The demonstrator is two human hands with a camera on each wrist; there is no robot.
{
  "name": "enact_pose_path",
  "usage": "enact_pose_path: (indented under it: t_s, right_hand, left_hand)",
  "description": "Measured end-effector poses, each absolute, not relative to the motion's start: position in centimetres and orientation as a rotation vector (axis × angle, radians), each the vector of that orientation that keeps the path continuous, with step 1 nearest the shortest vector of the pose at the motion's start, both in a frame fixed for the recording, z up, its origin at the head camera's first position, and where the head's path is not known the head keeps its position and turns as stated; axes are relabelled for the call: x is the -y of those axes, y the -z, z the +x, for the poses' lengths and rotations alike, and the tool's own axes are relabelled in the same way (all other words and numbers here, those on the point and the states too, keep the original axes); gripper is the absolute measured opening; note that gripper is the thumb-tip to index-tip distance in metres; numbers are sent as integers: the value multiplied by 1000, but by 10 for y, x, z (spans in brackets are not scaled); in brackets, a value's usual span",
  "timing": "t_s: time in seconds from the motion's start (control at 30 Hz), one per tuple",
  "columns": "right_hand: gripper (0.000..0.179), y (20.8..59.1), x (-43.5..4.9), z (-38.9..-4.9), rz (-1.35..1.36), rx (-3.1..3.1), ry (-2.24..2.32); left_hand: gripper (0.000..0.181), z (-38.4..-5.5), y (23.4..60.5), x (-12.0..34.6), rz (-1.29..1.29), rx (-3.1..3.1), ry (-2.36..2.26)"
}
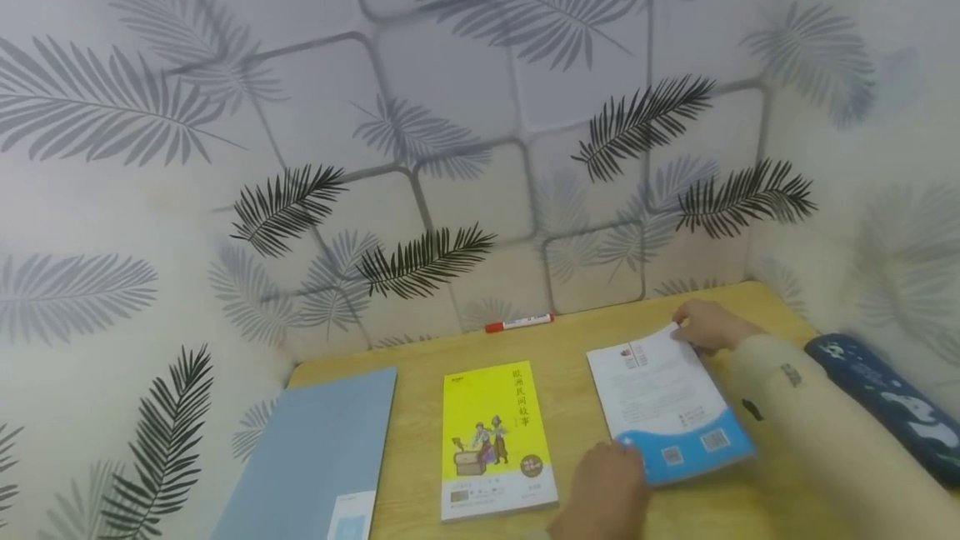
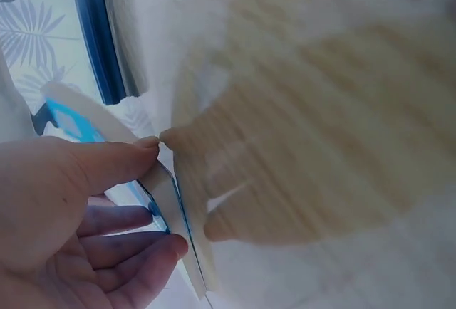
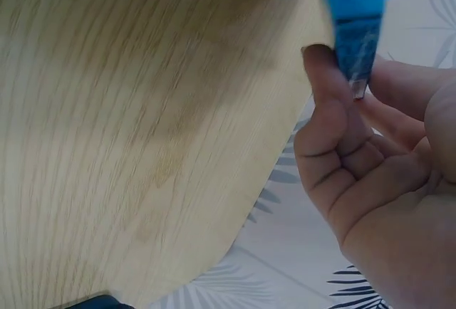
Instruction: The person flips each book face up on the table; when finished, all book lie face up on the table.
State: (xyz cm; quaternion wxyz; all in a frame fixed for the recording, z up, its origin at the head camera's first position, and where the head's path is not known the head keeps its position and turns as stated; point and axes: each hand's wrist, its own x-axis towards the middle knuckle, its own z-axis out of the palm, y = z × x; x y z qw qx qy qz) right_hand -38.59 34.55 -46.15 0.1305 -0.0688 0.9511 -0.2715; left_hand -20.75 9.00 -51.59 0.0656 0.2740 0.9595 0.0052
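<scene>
Left-hand (image 1: pixel 606 492) and right-hand (image 1: pixel 712 327) fingers pinch the white-and-blue paperback (image 1: pixel 660 407), lower right, seemingly positioning it. Next likely calls for level support.

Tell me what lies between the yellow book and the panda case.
The white book, held by the left hand and right hand; the right forearm also crosses that stretch. The head view shows it.
</scene>
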Motion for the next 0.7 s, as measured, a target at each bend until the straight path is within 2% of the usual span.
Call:
enact_pose_path:
  t_s: [0.2,0.47,0.6,0.7]
  right_hand:
    - [48,456,-346,-381,-197,-2738,811]
    - [43,457,-349,-379,-199,-2709,862]
    - [42,462,-352,-379,-208,-2714,905]
    - [46,465,-354,-378,-185,-2732,917]
  left_hand:
    - [40,-209,516,-90,746,-2949,-58]
    - [25,-205,507,-85,885,-2982,-75]
    - [39,-208,495,-81,844,-2957,-56]
    - [45,-210,488,-74,925,-2986,27]
